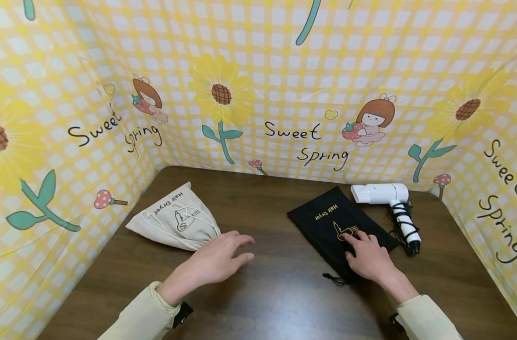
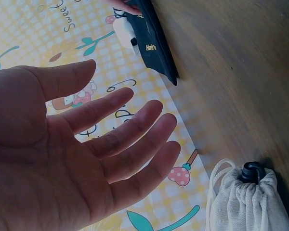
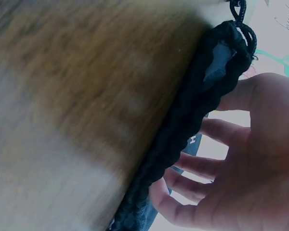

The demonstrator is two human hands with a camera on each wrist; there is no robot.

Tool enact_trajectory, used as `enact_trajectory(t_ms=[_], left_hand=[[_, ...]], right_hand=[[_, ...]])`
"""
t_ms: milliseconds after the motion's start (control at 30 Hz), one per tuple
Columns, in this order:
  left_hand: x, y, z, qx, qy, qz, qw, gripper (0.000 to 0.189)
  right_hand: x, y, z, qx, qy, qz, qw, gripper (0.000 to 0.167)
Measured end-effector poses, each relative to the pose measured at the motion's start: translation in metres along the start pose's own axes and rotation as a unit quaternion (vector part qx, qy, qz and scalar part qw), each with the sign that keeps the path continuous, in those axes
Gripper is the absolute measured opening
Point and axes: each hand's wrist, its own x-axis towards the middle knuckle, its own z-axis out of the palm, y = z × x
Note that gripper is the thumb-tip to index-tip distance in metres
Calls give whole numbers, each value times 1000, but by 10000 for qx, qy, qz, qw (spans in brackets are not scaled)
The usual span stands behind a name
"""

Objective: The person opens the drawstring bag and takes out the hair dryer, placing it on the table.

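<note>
On the right of the table in the head view lies a black drawstring bag (image 1: 318, 226) printed "Hair Dryer" in gold. My right hand (image 1: 371, 257) rests on its upper side, fingers slightly bent. The right wrist view shows the bag's gathered mouth (image 3: 183, 130) beside the fingers, with a pale patch in an opening near the cord. My left hand (image 1: 218, 259) holds nothing; its fingers are loosely spread near the gathered end of a beige drawstring bag (image 1: 167, 222). The left wrist view shows that bag's black cord stopper (image 2: 252, 172).
A white hair dryer (image 1: 379, 193) lies behind and right of the black bag, its black cord wound round the handle (image 1: 406, 226). Yellow checked cloth (image 1: 284, 94) stands around the back and sides of the brown table (image 1: 258, 293).
</note>
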Motion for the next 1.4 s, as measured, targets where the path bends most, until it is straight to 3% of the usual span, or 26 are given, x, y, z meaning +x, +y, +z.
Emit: enact_trajectory(t_ms=[200, 367, 533, 733, 1000, 1400], left_hand=[[-1, -3, -2, 63, 76, -84, 9999, 35], [-5, -7, -7, 155, 127, -336, 9992, 38], [-11, -19, -17, 284, 219, -435, 9984, 37], [-18, -36, -23, 476, 517, -865, 9938, 36], [-33, -54, -24, 866, 1027, -1403, 9810, 42], [-50, -80, -29, 909, 1018, -1987, 9705, 46]], right_hand=[[0, -2, 0, 229, 433, -273, 9984, 43], [-3, -13, -2, 685, 980, -591, 9911, 33], [-4, -28, -7, 1036, 1250, -843, 9831, 27], [-6, -39, -8, 1203, 1239, -888, 9810, 25], [-8, -47, -7, 1356, 1109, -951, 9799, 23], [-9, -49, 0, 1474, 1037, -1006, 9785, 21]])
